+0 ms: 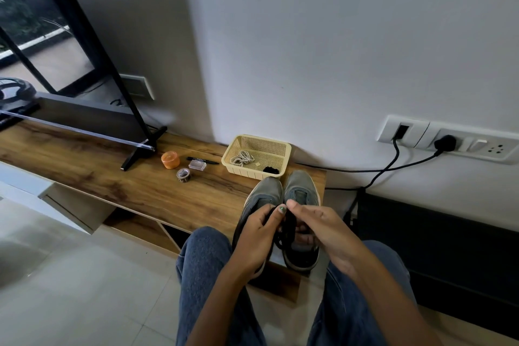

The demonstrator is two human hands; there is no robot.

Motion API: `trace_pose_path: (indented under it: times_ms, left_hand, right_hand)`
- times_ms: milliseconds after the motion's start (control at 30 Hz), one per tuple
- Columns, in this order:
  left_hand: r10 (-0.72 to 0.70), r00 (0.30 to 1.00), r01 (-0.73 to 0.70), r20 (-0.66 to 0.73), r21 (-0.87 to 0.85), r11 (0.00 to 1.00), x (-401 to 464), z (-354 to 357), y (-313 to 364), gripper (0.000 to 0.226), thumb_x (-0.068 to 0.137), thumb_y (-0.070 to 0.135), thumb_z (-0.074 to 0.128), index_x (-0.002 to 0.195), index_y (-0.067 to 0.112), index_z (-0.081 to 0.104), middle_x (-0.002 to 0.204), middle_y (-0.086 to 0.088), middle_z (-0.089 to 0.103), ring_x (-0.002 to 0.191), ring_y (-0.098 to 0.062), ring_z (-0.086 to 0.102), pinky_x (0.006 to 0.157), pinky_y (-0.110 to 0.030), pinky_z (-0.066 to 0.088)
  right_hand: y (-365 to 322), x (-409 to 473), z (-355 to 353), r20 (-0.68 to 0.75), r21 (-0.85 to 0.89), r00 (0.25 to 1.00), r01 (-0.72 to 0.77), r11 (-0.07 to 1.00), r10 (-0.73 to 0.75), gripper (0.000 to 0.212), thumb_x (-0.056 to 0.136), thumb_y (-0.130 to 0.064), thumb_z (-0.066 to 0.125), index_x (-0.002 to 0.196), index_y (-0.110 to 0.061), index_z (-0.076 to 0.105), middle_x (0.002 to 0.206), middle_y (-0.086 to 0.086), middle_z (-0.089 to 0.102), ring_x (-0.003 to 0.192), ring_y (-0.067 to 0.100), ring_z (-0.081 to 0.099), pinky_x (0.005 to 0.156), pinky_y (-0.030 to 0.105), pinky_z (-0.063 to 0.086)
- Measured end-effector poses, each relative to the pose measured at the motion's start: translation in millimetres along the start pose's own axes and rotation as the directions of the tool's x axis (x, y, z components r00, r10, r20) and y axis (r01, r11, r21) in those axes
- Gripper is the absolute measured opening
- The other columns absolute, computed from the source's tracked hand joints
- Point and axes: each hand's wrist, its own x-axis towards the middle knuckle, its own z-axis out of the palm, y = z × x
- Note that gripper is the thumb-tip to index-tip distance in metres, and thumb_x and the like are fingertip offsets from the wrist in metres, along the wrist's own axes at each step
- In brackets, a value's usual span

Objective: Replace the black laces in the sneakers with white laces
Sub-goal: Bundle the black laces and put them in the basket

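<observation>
Pulling a black lace out of a shoe

The 2 sneakers point(280, 205) sit side by side at the near edge of the wooden shelf point(112, 174), toes pointing to the wall, so both are easy to reach. The left hand point(259, 236) and right hand point(323, 227) each pinch the black lace point(289, 226). The white laces point(242, 157) wait in the yellow basket point(283, 149), just beyond the toes, next to a black bundle point(271, 170).

An orange tub point(170, 159), tape roll point(183, 175) and pen point(202, 160) lie on the wooden shelf point(84, 166); a television point(70, 45) stands behind.
</observation>
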Motion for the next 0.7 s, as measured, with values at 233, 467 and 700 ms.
trace_pose_path:
  times_ms: [233, 467, 700]
  left_hand:
    - [0.012, 0.999, -0.011, -0.032, 0.034, 0.999, 2, 1, -3, 0.032, 0.099, 0.024, 0.05, 0.09, -0.003, 0.062, 0.072, -0.002, 0.058, 0.069, -0.009, 0.054, 0.063, -0.022, 0.045]
    - [0.032, 0.992, -0.02, -0.124, 0.1, 0.995, 2, 0, -5, 0.03, 0.095, 0.03, 0.056, 0.086, 0.003, 0.065, 0.08, -0.013, 0.066, 0.072, -0.012, 0.06, 0.068, -0.032, 0.05]
    - [-0.024, 0.996, 0.022, -0.09, -0.022, 1.0, -3, 3, 5, 0.027, 0.099, 0.022, 0.05, 0.08, 0.008, 0.062, 0.062, 0.009, 0.057, 0.053, 0.006, 0.051, 0.052, -0.009, 0.039]
  right_hand:
    - [3, 3, -2, -0.025, -0.025, 0.999, -0.025, 0.999, 0.025, 0.052, 0.076, -0.044, 0.075, 0.097, 0.004, 0.067, 0.083, 0.017, 0.056, 0.08, 0.028, 0.049, 0.072, 0.041, 0.04]
    - [9, 9, -3, -0.079, 0.056, 0.994, -0.073, 0.996, 0.077, 0.022, 0.085, -0.01, 0.067, 0.096, 0.009, 0.066, 0.085, 0.023, 0.062, 0.08, 0.03, 0.051, 0.068, 0.035, 0.04]
    - [7, 11, -2, -0.001, 0.392, 0.989, -0.135, 0.91, 0.147, 0.016, 0.085, 0.006, 0.056, 0.094, -0.006, 0.062, 0.075, 0.007, 0.069, 0.067, 0.012, 0.065, 0.063, 0.029, 0.04]
